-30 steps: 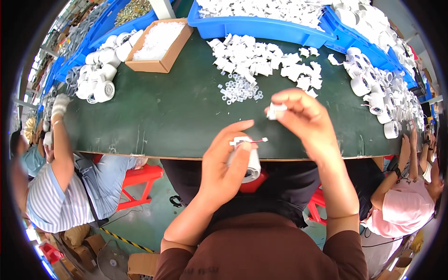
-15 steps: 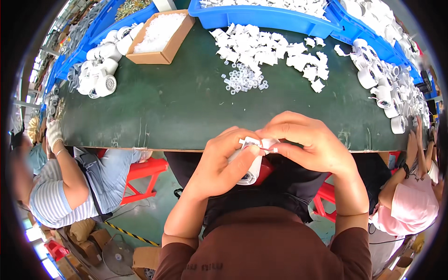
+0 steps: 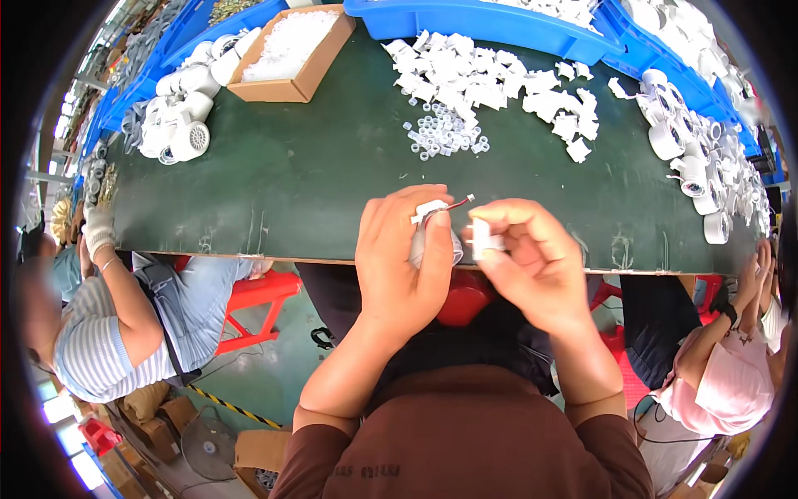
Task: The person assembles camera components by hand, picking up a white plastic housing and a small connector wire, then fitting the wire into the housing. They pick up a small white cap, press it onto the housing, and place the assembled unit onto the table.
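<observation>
My left hand point(image 3: 397, 258) is closed around a white cylindrical housing point(image 3: 421, 248), just over the table's near edge. At its top, a short red-and-dark wire point(image 3: 457, 203) sticks out, ending in a small white connector. Close by on the right, my right hand point(image 3: 536, 270) pinches a small white plastic piece point(image 3: 481, 236) between thumb and fingers, apart from the housing. The exact shape of that piece is partly hidden by the fingers. Farther back lie a heap of white plastic pieces point(image 3: 453, 71) and several small clear rings point(image 3: 445, 133).
A cardboard box point(image 3: 309, 81) of translucent bits stands back left, near white housings point(image 3: 176, 125). More housings point(image 3: 694, 170) line the right side. Blue bins point(image 3: 490, 23) border the green table point(image 3: 324, 183). Co-workers sit left and right; a red stool point(image 3: 253, 312) stands left.
My hands have drawn apart; the right one now holds a white plastic piece away from the housing. The left hand has turned more upright, and the wire with its connector now points up freely.
</observation>
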The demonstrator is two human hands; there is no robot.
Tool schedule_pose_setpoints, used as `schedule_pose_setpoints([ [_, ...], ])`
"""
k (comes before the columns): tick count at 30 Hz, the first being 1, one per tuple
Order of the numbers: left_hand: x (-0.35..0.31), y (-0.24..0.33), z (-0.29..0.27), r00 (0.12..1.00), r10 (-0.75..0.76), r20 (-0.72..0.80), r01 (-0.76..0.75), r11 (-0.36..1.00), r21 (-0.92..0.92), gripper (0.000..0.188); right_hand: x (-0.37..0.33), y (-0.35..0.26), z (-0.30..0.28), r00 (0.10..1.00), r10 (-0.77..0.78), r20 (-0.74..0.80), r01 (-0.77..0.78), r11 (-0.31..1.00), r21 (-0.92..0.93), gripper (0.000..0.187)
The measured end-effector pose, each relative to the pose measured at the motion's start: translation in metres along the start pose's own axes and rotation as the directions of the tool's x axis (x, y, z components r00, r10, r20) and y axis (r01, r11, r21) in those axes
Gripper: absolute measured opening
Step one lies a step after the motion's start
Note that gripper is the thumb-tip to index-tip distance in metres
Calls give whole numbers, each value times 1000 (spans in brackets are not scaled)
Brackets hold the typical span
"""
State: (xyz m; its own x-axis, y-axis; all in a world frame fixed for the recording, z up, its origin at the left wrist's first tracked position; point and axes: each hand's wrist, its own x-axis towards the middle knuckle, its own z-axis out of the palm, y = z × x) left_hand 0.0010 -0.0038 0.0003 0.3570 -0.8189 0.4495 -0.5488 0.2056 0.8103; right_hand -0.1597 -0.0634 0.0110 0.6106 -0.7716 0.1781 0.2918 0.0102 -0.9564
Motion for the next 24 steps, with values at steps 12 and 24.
schedule_pose_setpoints([
  [12, -2, 1, 3, 993, 113, 33, -117, 981, 154, 29, 2, 7, 14, 994, -66, -90, 37, 954, -298, 36],
  [24, -3, -9, 4, 977, 210, 46, -215, 965, 151, 29, -11, 21, 23, 972, -124, -200, 37, 920, -391, 33],
])
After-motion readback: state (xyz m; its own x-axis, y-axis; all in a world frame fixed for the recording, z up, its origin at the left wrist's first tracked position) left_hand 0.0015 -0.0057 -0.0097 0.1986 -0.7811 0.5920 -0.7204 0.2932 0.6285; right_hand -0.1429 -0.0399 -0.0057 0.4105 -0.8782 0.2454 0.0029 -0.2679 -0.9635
